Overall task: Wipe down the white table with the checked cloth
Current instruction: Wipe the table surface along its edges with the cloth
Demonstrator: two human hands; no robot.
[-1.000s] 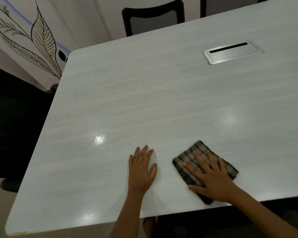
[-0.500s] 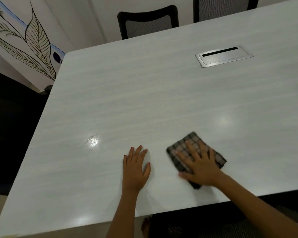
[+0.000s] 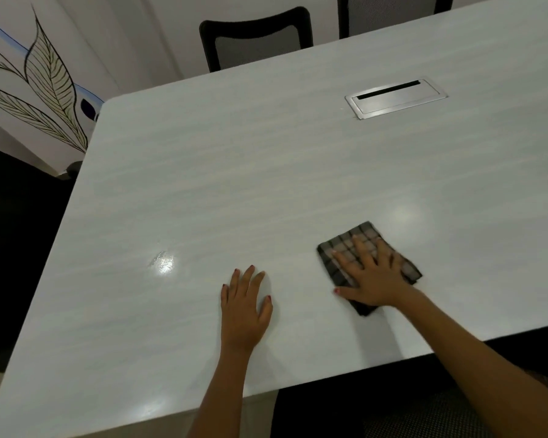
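Head view looks down on the checked cloth (image 3: 366, 262), folded small, lying flat near the close edge of the white table (image 3: 234, 172). The right hand (image 3: 374, 276) presses on it with fingers spread straight, not gripping. The left hand (image 3: 244, 308) lies flat on the bare top just beside it. A metal cable hatch (image 3: 396, 97) sits farther back, and a black chair (image 3: 257, 37) stands behind the table.
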